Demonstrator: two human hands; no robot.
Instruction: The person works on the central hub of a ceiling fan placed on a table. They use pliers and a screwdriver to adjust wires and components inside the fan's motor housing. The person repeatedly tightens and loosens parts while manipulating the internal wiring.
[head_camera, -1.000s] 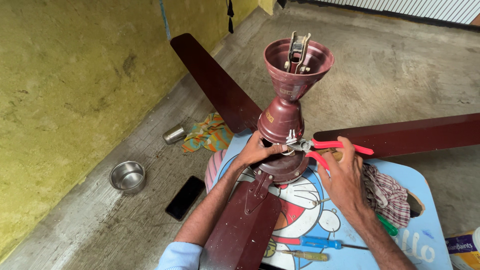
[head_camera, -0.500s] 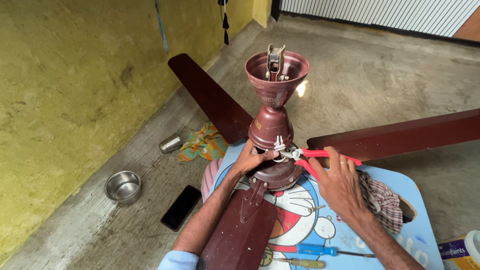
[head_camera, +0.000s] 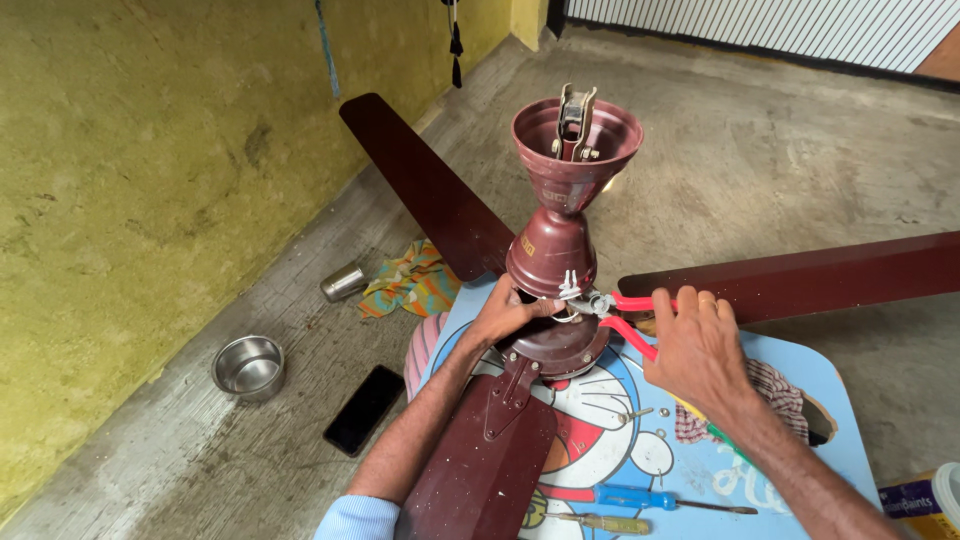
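Head view shows one maroon ceiling fan (head_camera: 556, 262) with three blades standing stem-up at centre on the blue counter (head_camera: 800, 420), left hand (head_camera: 508, 312) fingers wrapped round its hub, right hand (head_camera: 697, 345) closed on red-handled pliers (head_camera: 622, 308) whose long axis points toward nine o'clock, two screwdrivers (head_camera: 640, 498) lying at six.

Makeshift repair spot on a home's bare concrete floor

A stained yellow wall (head_camera: 130, 170), rough cement floor (head_camera: 780, 150), a child's cartoon table (head_camera: 830, 400) used as a bench, and screwdrivers (head_camera: 650, 497) suggest informal household workspace.

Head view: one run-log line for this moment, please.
left hand steadies fan motor | right hand grips red pliers at hub wires | fan on blue table
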